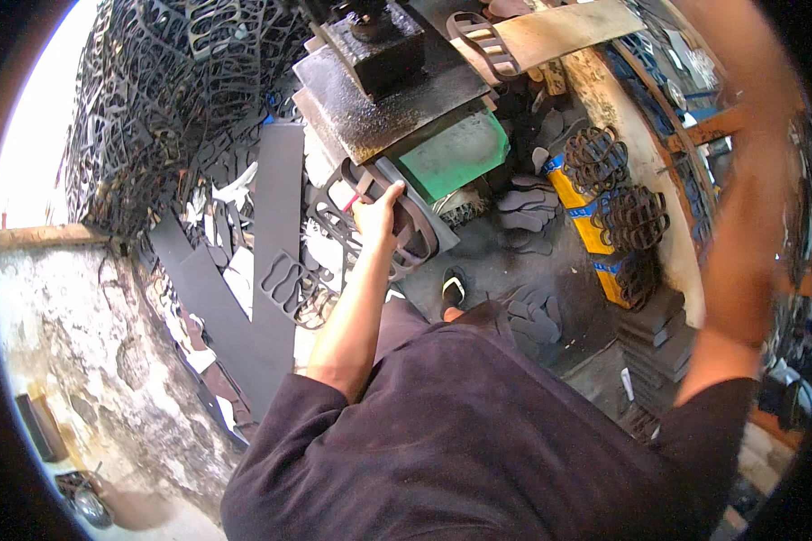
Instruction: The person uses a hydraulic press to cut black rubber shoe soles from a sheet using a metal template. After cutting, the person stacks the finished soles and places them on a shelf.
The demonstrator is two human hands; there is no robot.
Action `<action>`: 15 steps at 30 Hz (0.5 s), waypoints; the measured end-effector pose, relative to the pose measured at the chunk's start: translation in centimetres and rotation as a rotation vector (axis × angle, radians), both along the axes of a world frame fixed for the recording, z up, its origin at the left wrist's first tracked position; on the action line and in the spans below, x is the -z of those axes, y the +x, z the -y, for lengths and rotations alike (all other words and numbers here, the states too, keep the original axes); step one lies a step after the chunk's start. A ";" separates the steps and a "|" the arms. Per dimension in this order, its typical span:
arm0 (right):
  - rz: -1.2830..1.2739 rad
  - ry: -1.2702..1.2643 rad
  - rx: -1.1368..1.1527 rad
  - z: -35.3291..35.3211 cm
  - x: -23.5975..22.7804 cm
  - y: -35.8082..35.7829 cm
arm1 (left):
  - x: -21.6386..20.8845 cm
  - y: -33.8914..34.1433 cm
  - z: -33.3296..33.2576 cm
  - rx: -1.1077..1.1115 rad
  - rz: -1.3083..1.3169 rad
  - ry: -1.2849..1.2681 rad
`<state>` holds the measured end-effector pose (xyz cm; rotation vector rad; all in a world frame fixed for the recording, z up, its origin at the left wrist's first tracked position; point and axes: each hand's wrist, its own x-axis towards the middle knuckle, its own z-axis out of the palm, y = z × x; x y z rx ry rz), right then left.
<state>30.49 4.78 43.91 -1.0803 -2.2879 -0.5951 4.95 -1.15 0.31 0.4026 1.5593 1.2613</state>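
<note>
Dark floor point(579, 316), one hand point(377, 216), one press point(356, 113)

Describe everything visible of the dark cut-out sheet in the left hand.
The dark cut-out sheet is brownish-black and looks like rubber or foam, with large rounded openings between narrow bands. The left hand grips it and hides part of it. It sits below and left of the green block in the picture; whether it touches that block, I cannot tell.
</note>
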 end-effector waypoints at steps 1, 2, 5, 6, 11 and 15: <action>-0.153 -0.303 -0.223 -1.3 8.3 -2.1 | 0.5 -3.3 3.9 -0.134 -0.036 -0.030; -0.220 -0.561 -0.236 0.6 14.9 -2.3 | 0.4 -2.7 4.4 -0.105 0.007 -0.014; -0.299 -1.339 -0.050 9.5 32.8 -2.5 | -2.7 0.8 3.6 -0.057 -0.278 -0.162; -0.453 -1.223 -0.215 12.0 36.7 -2.5 | -5.6 2.5 3.3 -0.027 -0.285 -0.172; -0.503 -1.168 -0.130 15.6 39.8 -3.0 | -4.7 4.4 5.8 -0.022 -0.591 -0.194; -0.531 -1.121 -0.053 19.2 41.8 0.2 | -6.3 6.7 7.2 0.311 -0.598 -0.195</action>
